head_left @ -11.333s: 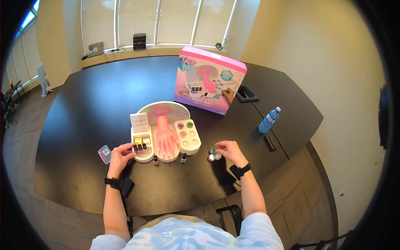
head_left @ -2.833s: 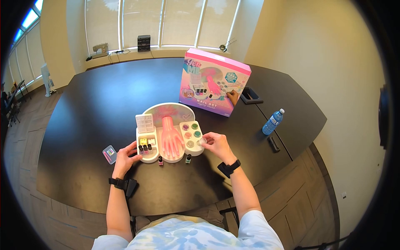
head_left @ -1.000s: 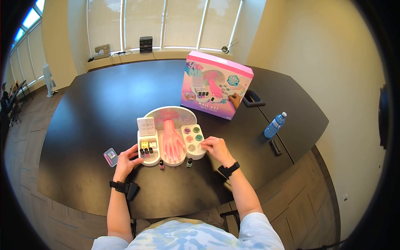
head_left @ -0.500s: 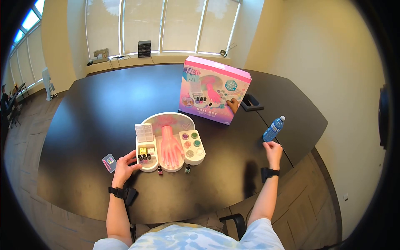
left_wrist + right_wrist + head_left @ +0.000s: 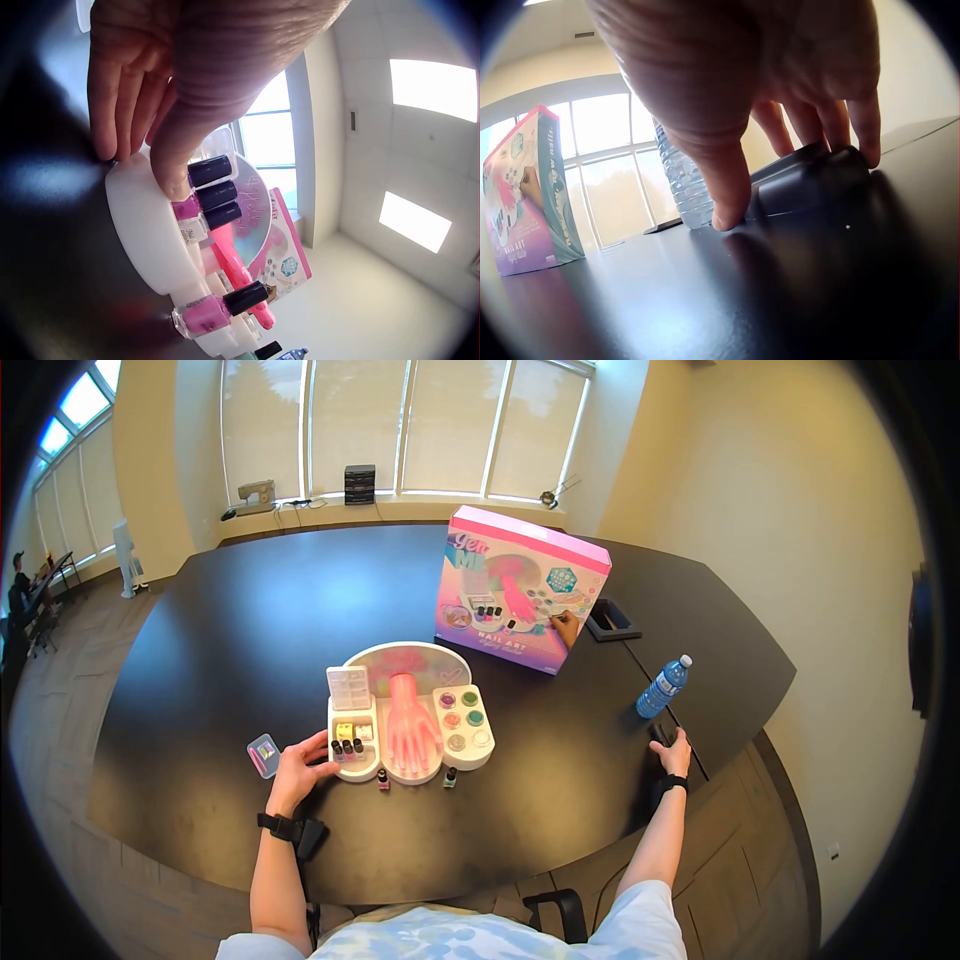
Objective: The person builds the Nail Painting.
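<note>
The left hand grips the left end of a white nail-art stand. In the left wrist view its thumb lies beside upright polish bottles, its fingers along the stand's outer wall. A pink model hand stands mid-stand; several round pots fill the right section. The right hand is spread around a long black object beside the water bottle, thumb on the near side, fingers at its far edge. Firm contact cannot be told.
Two polish bottles, pink and green, stand before the stand. A small clear case lies at the left. A nail-art box stands behind, near a black table recess. A chair is at the near edge.
Earlier the right hand set a clear-lidded pot into the stand's front right well; since then it has moved right to the black object. The left hand has stayed at the stand.
</note>
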Demonstrator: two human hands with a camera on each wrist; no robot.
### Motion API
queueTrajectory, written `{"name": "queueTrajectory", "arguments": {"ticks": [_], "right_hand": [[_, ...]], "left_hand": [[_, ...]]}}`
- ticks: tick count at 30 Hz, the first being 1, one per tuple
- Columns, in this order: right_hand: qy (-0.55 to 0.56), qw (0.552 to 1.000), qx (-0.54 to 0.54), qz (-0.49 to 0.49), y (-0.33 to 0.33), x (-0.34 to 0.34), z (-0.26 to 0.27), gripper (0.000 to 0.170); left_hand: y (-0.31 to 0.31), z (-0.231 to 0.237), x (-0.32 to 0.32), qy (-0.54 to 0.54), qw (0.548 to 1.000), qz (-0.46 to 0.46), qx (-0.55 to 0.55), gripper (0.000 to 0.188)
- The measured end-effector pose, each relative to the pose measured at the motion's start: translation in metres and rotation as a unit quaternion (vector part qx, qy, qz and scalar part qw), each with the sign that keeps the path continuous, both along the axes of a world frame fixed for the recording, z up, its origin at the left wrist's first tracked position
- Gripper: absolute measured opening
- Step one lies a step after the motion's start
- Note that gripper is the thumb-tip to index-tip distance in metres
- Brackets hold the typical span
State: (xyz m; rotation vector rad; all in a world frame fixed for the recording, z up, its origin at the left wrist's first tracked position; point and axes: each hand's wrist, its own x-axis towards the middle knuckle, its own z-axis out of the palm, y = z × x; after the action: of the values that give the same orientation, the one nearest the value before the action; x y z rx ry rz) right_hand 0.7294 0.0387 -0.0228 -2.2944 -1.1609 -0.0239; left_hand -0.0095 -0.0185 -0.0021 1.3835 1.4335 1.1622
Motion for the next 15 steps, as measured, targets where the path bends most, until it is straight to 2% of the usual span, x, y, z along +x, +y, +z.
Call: {"name": "queueTrajectory", "arguments": {"ticks": [6, 8, 10, 12, 13, 14, 15], "right_hand": [[-0.028, 0.999, -0.029, -0.027, 0.011, 0.013, -0.001, 0.086], [-0.047, 0.999, -0.013, -0.016, 0.009, 0.008, 0.009, 0.082], [-0.053, 0.996, -0.055, -0.038, 0.006, 0.002, 0.023, 0.081], [-0.056, 0.995, -0.075, -0.045, -0.002, 0.0, 0.035, 0.082], [-0.053, 0.994, -0.067, -0.072, -0.007, 0.001, 0.037, 0.081], [-0.05, 0.992, -0.059, -0.099, -0.012, 0.001, 0.039, 0.08], [-0.055, 0.992, -0.032, -0.108, -0.019, 0.003, 0.042, 0.078]], "left_hand": [[0.001, -0.004, -0.002, -0.005, 1.0, -0.007, 0.007, 0.071], [0.001, -0.002, -0.003, -0.011, 1.0, -0.006, 0.01, 0.07], [-0.001, -0.005, -0.004, -0.018, 1.0, -0.005, 0.011, 0.069], [0.0, -0.009, -0.009, -0.04, 0.997, 0.068, 0.017, 0.064], [-0.001, -0.002, -0.009, -0.05, 0.994, 0.095, 0.035, 0.054], [0.0, -0.002, -0.013, -0.049, 0.994, 0.093, 0.034, 0.054], [0.002, -0.002, -0.021, -0.058, 0.988, 0.132, 0.062, 0.05]]}}
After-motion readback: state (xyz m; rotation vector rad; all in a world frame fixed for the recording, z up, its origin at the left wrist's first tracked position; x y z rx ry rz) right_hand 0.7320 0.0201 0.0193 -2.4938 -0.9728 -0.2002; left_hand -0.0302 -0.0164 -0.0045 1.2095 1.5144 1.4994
